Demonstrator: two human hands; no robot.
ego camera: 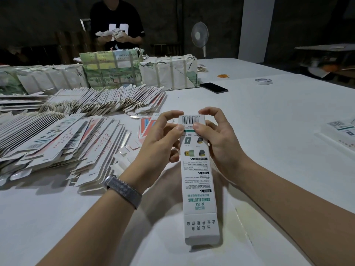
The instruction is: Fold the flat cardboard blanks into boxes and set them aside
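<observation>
White table (269,116) under flat blanks (57,143), dim room behind.

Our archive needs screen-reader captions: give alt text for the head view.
Both hands, left hand and right hand, grip the far end of a long white box over a white table; flat blanks are piled at left.

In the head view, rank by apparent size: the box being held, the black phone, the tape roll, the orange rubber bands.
1. box, nearest the camera
2. black phone
3. tape roll
4. orange rubber bands
</observation>
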